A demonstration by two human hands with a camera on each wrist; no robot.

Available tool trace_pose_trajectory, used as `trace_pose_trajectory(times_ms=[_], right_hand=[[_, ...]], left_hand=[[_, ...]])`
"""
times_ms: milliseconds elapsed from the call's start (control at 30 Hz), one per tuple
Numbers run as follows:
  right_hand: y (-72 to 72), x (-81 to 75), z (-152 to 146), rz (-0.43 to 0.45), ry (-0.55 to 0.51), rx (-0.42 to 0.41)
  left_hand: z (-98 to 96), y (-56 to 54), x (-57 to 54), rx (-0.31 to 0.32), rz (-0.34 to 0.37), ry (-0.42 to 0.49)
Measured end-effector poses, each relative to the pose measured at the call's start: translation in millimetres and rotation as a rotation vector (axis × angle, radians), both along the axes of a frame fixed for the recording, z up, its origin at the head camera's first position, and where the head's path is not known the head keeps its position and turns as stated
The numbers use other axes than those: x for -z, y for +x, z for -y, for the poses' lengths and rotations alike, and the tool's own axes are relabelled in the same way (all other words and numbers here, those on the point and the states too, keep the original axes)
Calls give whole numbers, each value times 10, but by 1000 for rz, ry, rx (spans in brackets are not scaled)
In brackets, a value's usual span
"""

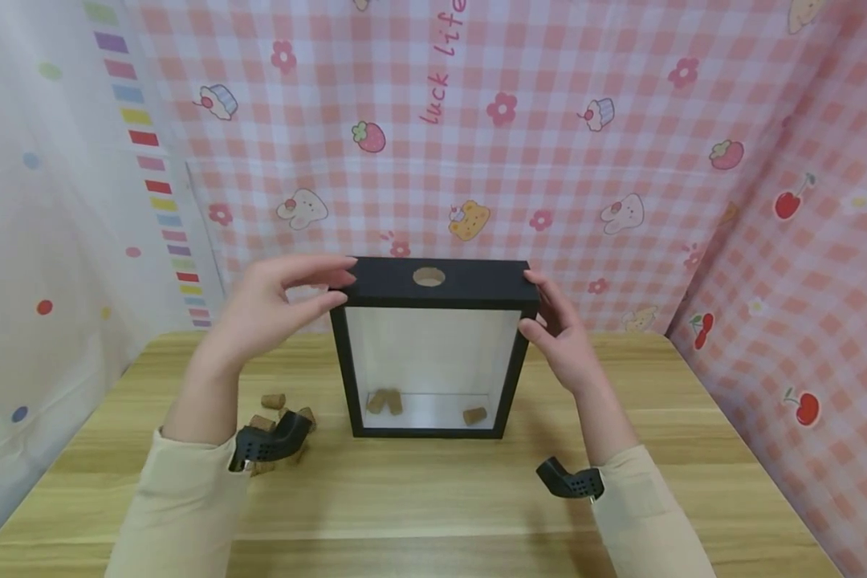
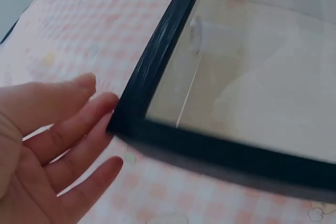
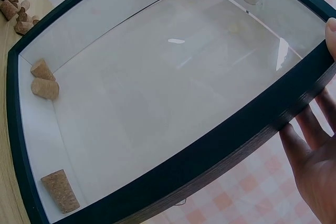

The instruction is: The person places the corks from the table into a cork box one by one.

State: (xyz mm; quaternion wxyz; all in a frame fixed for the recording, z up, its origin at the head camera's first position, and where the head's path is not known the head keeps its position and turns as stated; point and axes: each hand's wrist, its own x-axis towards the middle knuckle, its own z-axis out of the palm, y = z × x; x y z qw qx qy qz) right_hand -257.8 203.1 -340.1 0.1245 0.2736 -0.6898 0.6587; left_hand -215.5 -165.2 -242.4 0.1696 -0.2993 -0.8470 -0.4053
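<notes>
Black box point(image 1: 386, 280) stands upright on wooden table point(image 1: 433, 514), midway between left and right edges, toward far edge. We judge step in hand as steadying box; next move calls for even hold at both upper corners. Round hole point(image 1: 429, 277) faces up, clear front faces us; long axis seems vertical, foreshortening leaves doubt. Right hand point(image 1: 559, 341) pinches upper-right corner, thumb in front. Left hand point(image 1: 270, 303) has fingers loosely extended at upper-left corner; firm contact, we cannot tell. Three corks point(image 1: 474, 415) lie inside.
</notes>
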Motion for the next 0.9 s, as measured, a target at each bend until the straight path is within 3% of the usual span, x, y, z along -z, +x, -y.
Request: trace_pose_trajectory(times_ms=[300, 500, 700, 900], right_hand=[[-3, 6, 1, 6, -2, 2], [-2, 10, -2, 2, -12, -5], [1, 5, 1, 6, -16, -11], [4, -1, -1, 7, -17, -10]], left_hand=[[430, 7, 298, -24, 32, 195], [662, -23, 620, -107, 116, 202], [879, -50, 1029, -93, 208, 207], [1040, -25, 1370, -130, 308, 159]])
